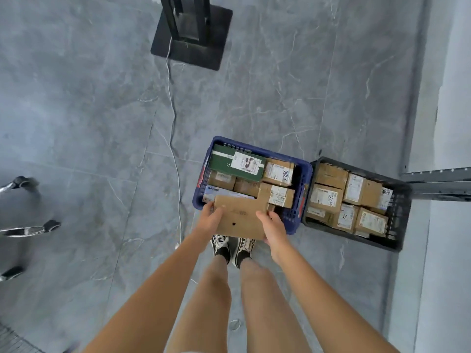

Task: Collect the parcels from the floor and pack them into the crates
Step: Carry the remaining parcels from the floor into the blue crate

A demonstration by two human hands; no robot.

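I hold a flat brown cardboard parcel (240, 216) over the near edge of the blue crate (304, 174). My left hand (210, 220) grips its left side, thumb on top. My right hand (272, 229) grips its right side. The blue crate holds several parcels, among them a green box (224, 163) with a white label and brown boxes (279, 171). Right of it stands a black crate (402, 207) packed with several labelled brown boxes (326, 197).
My feet in patterned shoes (233, 247) stand just before the blue crate on the grey marble floor. A black stand base (193, 34) with a white cable (173, 118) lies ahead. Chair wheels (30, 228) show at the left. A metal rail (438, 183) and a wall are at the right.
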